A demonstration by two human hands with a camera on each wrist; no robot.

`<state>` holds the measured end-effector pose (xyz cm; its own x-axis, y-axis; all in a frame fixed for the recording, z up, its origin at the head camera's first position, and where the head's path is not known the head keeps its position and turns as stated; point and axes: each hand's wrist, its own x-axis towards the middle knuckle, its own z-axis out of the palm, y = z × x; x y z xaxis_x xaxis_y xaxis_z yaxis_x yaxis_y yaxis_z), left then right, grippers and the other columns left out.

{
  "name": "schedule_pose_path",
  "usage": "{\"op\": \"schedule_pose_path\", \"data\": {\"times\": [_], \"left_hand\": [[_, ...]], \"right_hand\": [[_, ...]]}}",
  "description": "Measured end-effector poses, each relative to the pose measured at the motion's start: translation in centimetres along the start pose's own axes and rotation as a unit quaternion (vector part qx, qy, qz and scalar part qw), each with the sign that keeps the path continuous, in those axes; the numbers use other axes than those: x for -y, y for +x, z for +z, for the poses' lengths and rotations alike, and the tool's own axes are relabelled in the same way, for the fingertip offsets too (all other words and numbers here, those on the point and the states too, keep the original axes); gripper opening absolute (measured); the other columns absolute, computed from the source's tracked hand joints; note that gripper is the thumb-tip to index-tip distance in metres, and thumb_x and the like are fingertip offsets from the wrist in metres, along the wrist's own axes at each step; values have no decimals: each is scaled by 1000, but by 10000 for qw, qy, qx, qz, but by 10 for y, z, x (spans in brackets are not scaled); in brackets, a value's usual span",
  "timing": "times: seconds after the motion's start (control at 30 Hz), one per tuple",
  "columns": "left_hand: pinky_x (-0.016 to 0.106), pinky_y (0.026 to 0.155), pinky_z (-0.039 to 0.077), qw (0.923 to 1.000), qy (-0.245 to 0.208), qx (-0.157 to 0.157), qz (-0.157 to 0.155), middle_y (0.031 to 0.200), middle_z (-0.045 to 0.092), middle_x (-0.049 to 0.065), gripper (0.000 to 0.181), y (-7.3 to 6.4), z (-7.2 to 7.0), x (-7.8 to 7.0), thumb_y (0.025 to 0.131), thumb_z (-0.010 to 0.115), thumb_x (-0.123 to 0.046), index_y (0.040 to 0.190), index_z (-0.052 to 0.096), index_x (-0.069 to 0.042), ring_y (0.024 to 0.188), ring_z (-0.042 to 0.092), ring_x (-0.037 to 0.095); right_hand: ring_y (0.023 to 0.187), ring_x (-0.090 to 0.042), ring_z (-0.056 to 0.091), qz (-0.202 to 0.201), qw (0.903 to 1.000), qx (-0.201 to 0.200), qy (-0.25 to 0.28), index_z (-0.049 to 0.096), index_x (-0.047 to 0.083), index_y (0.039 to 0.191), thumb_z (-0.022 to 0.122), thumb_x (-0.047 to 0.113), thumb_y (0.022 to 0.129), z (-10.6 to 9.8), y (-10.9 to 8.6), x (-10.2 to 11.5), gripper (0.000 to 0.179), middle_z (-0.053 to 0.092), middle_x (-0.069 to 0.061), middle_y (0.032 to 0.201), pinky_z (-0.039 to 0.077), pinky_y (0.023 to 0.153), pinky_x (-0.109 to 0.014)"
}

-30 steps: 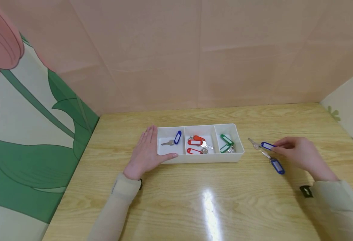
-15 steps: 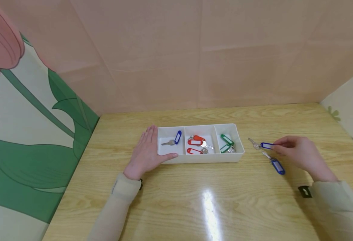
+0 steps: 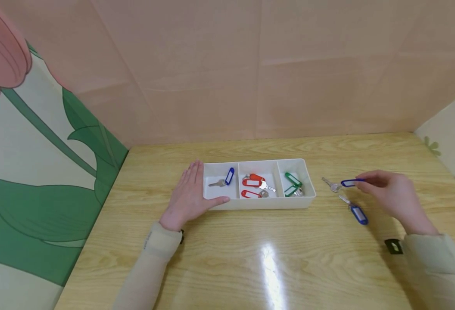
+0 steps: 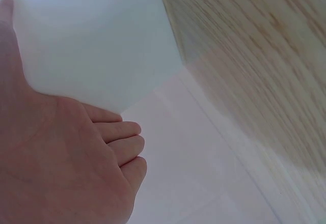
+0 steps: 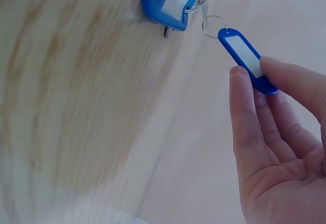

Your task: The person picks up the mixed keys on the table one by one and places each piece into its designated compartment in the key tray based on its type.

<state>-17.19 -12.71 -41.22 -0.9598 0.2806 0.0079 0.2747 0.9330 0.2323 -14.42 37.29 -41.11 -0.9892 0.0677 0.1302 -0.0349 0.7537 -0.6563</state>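
Observation:
My right hand point(image 3: 394, 196) pinches a blue key tag point(image 5: 243, 55) between thumb and fingers, to the right of the tray. Its ring and key point(image 3: 333, 186) hang off the tag's left end; whether the key touches the table I cannot tell. Just below, a second blue key tag point(image 3: 359, 215) with a key lies on the table. My left hand point(image 3: 185, 199) rests with straight fingers along the left end of the white three-part tray point(image 3: 266, 204), its thumb over the front rim. In the left wrist view, the palm lies beside the tray's white wall point(image 4: 102, 46).
The left compartment holds a blue-tagged key point(image 3: 229, 176). Several red-tagged keys point(image 3: 252, 183) lie in the middle one, and green-tagged keys point(image 3: 292, 179) in the right one. A pink-covered wall point(image 3: 258, 86) stands behind the wooden table point(image 3: 227, 258).
My right hand has drawn the pinched blue tag slightly up and to the right, and its key has shifted right with it. My left hand and the tray stay put.

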Motion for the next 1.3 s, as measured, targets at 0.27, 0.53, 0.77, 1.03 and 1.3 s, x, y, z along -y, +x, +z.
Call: {"op": "schedule_pose_path", "data": {"times": [0.27, 0.53, 0.77, 1.03, 1.3], "left_hand": [[39, 124, 3, 10000, 5, -37, 25, 169, 4, 17, 135, 0, 1, 0, 76, 39, -96, 162, 3, 1, 155, 2, 27], [40, 124, 3, 10000, 10, -10, 10, 169, 4, 17, 134, -1, 0, 0, 76, 40, -96, 162, 3, 1, 155, 2, 27], [39, 124, 3, 10000, 31, -29, 13, 169, 4, 17, 135, -1, -1, 0, 76, 41, -95, 161, 4, 2, 155, 3, 27], [38, 124, 2, 10000, -1, -29, 24, 169, 4, 17, 134, -2, -1, -1, 77, 41, -95, 161, 3, 2, 155, 2, 27], [39, 124, 4, 10000, -52, -25, 31, 168, 4, 18, 134, -2, -1, 0, 77, 41, -95, 161, 4, 2, 154, 3, 27]], "right_hand": [[72, 11, 60, -49, 9997, -192, 113, 75, 2, 111, 75, 28, 95, -3, 0, 4, 30, 75, 0, 91, 49, 55, -18], [72, 11, 59, -13, 9995, -321, 63, 75, 3, 112, 75, 29, 95, -4, -1, 8, 31, 76, -7, 94, 47, 51, -21], [73, 9, 61, 12, 9991, -410, 83, 75, 4, 115, 73, 28, 97, -5, -3, 10, 30, 74, 2, 93, 48, 50, -22], [73, 13, 59, 66, 9985, -484, 239, 73, 4, 118, 71, 28, 98, -10, -4, 15, 31, 62, 29, 89, 49, 53, -18], [74, 15, 60, 29, 9980, -575, 277, 74, 4, 118, 73, 27, 97, -12, -5, 17, 32, 59, 34, 89, 49, 55, -15]]}}
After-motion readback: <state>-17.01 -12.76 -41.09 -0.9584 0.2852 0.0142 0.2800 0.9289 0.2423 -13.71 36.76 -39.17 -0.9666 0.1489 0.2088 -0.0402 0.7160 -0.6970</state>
